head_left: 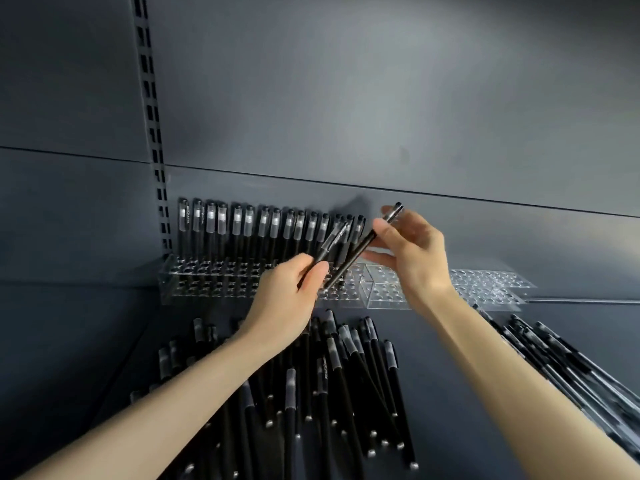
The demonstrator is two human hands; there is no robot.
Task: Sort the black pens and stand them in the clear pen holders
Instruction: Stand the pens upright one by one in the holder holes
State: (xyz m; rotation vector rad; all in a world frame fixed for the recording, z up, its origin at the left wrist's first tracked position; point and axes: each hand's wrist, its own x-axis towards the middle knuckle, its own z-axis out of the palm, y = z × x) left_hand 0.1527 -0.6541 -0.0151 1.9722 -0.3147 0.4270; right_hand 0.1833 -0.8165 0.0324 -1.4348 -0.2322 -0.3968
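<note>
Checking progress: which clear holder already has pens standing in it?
The leftmost holder: a row of pens stands along its back. The holders to its right show only empty holes.

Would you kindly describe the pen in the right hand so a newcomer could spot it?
Find the row of pens standing in the clear holder at the back wall. At that row's right end, the right hand pinches a tilted pen near its capped top. Unlike the upright row it slants, its cap higher than the other pen in the left hand.
</note>
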